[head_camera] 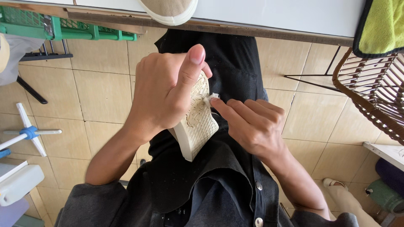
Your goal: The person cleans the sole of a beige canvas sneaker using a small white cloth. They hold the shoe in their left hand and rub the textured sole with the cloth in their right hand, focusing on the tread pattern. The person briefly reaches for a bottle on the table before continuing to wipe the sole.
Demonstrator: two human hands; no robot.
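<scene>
My left hand (162, 90) grips the cream shoe sole (198, 122) over my lap, long axis running 12 to 6 o'clock, while my right hand (252, 122), at its 3 o'clock, pinches a white wad (211, 97) against the tread.

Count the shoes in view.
2: one shoe, sole up, gripped by the left hand; another shoe on the table edge, partly cut off.

A green crate (63, 26) sits on the tiled floor (97, 88), a wicker chair (374, 92) holds a yellow-green towel (385, 25), and a white canister (19, 183) lies nearby.
</scene>
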